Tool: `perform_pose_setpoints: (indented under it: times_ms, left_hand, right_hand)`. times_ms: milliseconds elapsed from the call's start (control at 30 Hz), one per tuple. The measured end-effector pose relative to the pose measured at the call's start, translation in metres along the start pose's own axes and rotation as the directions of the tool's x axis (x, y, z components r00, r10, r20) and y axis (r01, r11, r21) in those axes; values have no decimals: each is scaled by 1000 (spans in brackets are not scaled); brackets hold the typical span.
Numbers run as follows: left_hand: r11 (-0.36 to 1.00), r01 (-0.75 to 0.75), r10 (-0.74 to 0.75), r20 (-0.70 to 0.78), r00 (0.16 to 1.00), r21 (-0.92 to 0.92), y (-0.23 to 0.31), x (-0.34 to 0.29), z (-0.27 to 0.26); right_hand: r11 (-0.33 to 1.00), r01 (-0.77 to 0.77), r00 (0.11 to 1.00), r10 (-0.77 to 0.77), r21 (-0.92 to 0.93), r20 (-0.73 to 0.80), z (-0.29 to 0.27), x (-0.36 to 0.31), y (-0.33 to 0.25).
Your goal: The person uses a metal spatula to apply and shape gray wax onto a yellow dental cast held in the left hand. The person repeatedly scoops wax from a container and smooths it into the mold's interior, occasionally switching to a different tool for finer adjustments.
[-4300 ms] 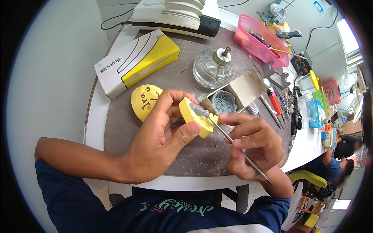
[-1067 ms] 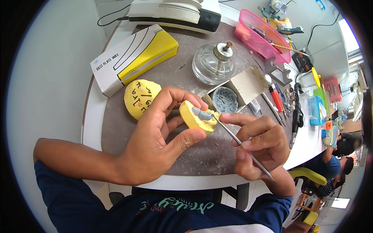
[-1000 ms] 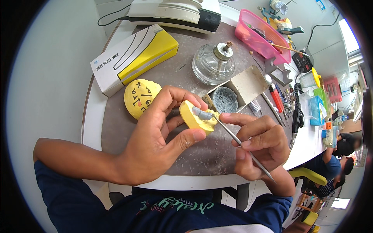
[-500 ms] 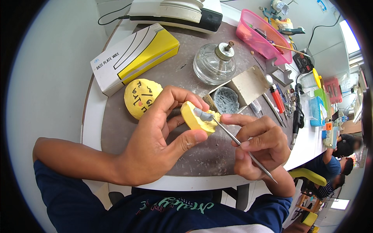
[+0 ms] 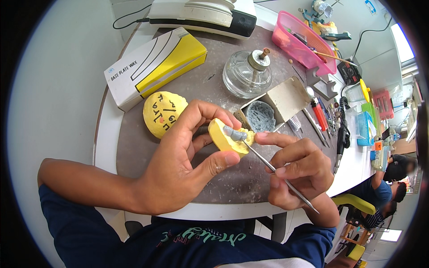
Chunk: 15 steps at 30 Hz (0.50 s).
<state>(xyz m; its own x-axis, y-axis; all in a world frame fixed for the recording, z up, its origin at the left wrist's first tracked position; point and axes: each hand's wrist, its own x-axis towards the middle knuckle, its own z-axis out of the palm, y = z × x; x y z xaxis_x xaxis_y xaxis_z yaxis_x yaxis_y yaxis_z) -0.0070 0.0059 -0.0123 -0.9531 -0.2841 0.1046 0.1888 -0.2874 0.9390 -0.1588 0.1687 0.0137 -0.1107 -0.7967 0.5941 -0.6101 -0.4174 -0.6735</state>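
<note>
Left hand [image 5: 178,167]: wrapped around the tooth model, thumb along the near edge and fingers around the far side.
Right hand [image 5: 300,167]: gripping a thin metal tool [image 5: 259,156] pretty much like a pen, index fingertip right at the model's right end.
Tooth model [image 5: 217,135]: yellow, held up above the mat between both hands, kinda tilted so its top side shows.
Grey strip [image 5: 234,133]: sitting along the top of the model, smooth-ish and lumpy.
Tool tip: right by the strip's right end – can't tell if it's actually pressing in. The other end is pointy and sticks out past the palm.
Other yellow piece [image 5: 157,126]: roundish, black writing on it, lying on the mat [image 5: 136,163] just left of the left hand.
Long box [image 5: 154,67]: white and yellow, lying on its side behind that piece.
Glass lamp [image 5: 243,82]: clear, squat, metal cap on top, past the hands.
Open carton [image 5: 287,99]: holds a round grey cake [image 5: 260,117], rough on top – just in front of the lamp.
Right side: red lighter [image 5: 320,117], small brush [image 5: 295,124], pink basket [image 5: 285,35] farther back.
</note>
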Motion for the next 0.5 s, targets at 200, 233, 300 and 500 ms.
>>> perform_pose_setpoints:
  times_ms: [200, 233, 300, 500]
  left_hand:
    - [1000, 5, -5, -3, 1000, 0, 0, -1, -1]
    - [1000, 7, -7, -4, 1000, -6, -1, -1, -1]
    - [1000, 10, -10, -3, 1000, -11, -1, -1, -2]
    - [1000, -7, 7, -19, 1000, 27, 0, -1, -2]
  right_hand:
    - [999, -3, 999, 5, -43, 50, -2, 0, -1]
    - [999, 7, 998, -3, -51, 62, -2, 0, -1]
    - [999, 24, 999, -25, -48, -27, 4, 0, 3]
    - [996, 84, 988, -85, -14, -129, -7, 2, -3]
